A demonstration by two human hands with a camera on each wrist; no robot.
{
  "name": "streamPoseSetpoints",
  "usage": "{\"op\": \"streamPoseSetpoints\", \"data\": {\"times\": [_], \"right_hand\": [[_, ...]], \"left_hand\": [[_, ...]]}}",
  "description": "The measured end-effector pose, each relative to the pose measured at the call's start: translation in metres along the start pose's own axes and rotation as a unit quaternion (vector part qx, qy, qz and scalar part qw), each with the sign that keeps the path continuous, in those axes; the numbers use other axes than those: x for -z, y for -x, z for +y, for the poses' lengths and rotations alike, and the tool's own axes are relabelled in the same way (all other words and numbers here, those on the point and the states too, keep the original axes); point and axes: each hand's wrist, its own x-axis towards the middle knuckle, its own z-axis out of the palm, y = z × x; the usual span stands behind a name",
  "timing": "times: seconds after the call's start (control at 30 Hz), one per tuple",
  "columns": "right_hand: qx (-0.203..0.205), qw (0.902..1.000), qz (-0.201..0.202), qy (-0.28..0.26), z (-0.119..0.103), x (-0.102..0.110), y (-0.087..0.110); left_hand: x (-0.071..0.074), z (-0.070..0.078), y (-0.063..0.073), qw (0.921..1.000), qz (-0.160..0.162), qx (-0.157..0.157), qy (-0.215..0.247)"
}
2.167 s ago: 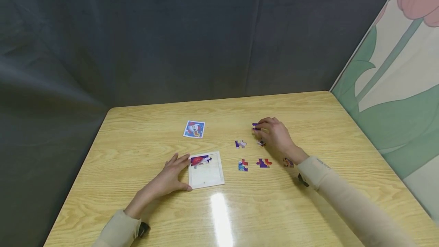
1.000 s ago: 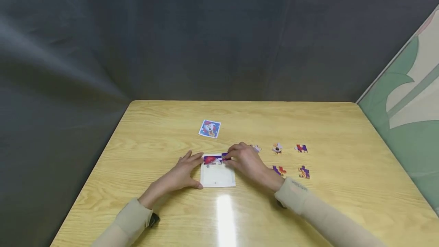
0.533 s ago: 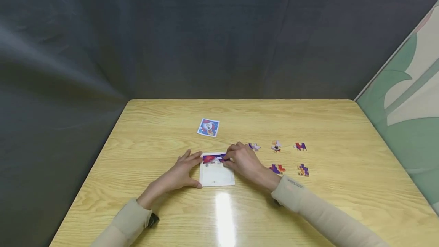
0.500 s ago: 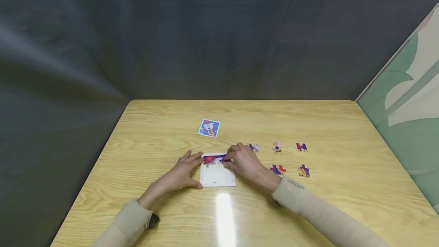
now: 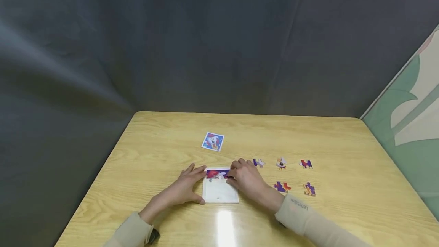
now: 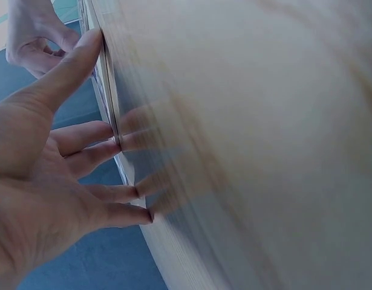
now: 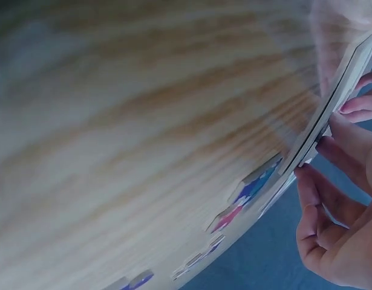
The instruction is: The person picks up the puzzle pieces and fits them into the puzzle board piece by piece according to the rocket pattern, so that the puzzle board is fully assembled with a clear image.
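Note:
A white square puzzle tray lies on the table, with joined picture pieces in red, white and purple along its far side. My left hand has its fingers spread and holds the tray's left edge steady, thumb at the near corner and fingertips at the far one. At the tray's far right corner my right hand pinches a purple puzzle piece between thumb and fingers, down against the tray. That piece is mostly hidden by the fingers.
Several loose jigsaw pieces lie right of the tray, among them a purple and red one and one with a dark eye. A blue and pink piece is close beside the tray. A picture card lies beyond the tray.
My right hand has picked up a purple piece from the far right and brought it left to the tray's far right corner, where it stays. My left hand keeps its place at the tray.

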Motion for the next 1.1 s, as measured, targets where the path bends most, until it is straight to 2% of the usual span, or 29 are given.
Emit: {"op": "streamPoseSetpoints", "data": {"times": [0.27, 0.5, 0.8, 0.97, 1.1], "right_hand": [[0.020, 0.9997, 0.016, -0.002, -0.001, -0.001, 0.001], [0.002, 0.9994, 0.010, -0.034, 0.004, 0.001, 0.001], [-0.014, 0.9971, 0.060, -0.046, 0.014, 0.005, 0.006], [-0.017, 0.9944, 0.091, -0.051, 0.028, 0.016, 0.007], [-0.037, 0.9921, 0.110, -0.048, 0.040, 0.025, 0.013]], "left_hand": [[-0.005, -0.001, 0.004, 0.9999, 0.002, 0.011, -0.006], [-0.001, -0.002, -0.002, 0.9996, 0.002, -0.001, -0.027], [-0.002, 0.000, 0.001, 0.9999, -0.005, 0.001, -0.013], [-0.002, -0.003, -0.001, 0.9997, -0.004, -0.003, -0.024], [-0.005, -0.003, 0.001, 0.9996, 0.000, -0.008, -0.028]]}}
